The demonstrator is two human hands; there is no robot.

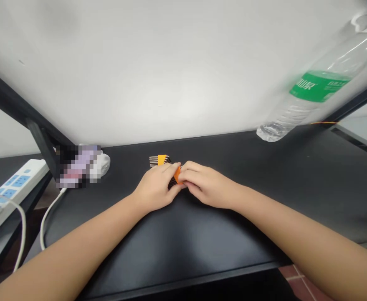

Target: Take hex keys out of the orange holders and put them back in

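Above the middle of the black desk, my left hand (156, 186) and my right hand (202, 182) meet with bent fingers around an orange holder (177, 175). Dark thin rods show below it, between my left fingers, and look like hex keys. Both hands grip this holder, my right fingertips pressing on its right side. Just behind my left hand lies a yellow-orange holder (161, 159) with several metal hex keys sticking out to the left. My left fingers partly cover its near side, so I cannot tell whether they touch it.
A large clear bottle (296, 100) with a green label stands at the back right, by the white wall (170, 75). To the left are a blurred-out item (77, 167), a white cable (45, 221) and a power strip (17, 184). The black desk (183, 242) ends at a front edge.
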